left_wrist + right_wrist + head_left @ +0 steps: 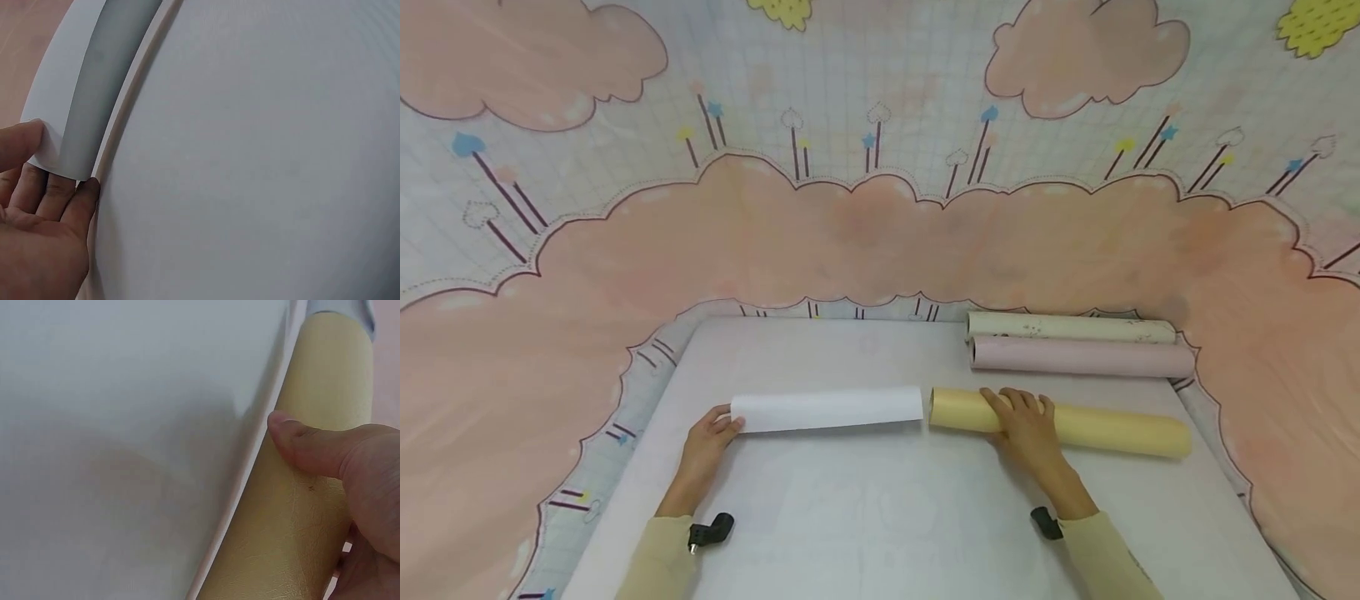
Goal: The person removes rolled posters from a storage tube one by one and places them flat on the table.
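A white sheet of paper (827, 410), bent lengthwise into a curve, is pinched at its left end by my left hand (703, 450). The left wrist view shows the thumb on the outer face of the paper (62, 106) and the fingers beneath it. My right hand (1028, 429) grips a yellow roll (1120, 430) from above, near its left part. In the right wrist view the thumb lies across the roll (331, 375), whose surface looks finely creased. The paper's right end is close to the roll's left end, with a narrow gap between them in the head view.
A pink roll (1082, 357) and a cream patterned roll (1067, 326) lie side by side at the back right of the white table (880, 517). Behind the table hangs a cloth printed with clouds (865, 242). A small black device sits at each wrist.
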The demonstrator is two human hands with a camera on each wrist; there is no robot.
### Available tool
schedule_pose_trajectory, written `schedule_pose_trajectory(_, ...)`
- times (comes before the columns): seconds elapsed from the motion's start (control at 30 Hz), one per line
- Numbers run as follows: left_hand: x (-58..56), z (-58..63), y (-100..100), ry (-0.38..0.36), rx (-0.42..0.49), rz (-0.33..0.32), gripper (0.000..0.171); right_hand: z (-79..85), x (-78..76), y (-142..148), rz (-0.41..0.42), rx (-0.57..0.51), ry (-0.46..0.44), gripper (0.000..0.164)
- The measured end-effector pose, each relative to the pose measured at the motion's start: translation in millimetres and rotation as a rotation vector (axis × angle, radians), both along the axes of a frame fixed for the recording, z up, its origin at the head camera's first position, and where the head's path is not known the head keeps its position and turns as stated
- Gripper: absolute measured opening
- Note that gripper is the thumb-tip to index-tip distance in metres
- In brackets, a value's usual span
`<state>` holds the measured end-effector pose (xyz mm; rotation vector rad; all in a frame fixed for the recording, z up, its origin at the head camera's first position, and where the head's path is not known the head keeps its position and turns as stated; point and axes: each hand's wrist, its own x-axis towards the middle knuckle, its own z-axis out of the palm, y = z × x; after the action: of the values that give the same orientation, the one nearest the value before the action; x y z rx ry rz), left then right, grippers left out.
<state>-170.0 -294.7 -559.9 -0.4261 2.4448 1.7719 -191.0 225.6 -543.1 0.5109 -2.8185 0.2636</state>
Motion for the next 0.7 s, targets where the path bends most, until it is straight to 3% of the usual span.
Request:
schedule_pose_trajectory(0.23, 0.1, 4.1, -4, 0.003, 0.072, 0.05, 0.059, 1.2, -2.5, 13, 0.014, -0.005, -0.001, 0.08)
schedule_pose_trajectory(0.47, -1.7, 10.9, 9, 0.058, 0.166, 0.146, 0.052, 0.4, -5.7, 23, 0.03, 0.009, -0.013, 0.081)
schedule_pose_trajectory(0.7, 2.3, 14.4, 16, 0.058, 0.123, 0.178, 0.047, 1.2, -6.6, 32, 0.022, 0.029, -0.024, 0.08)
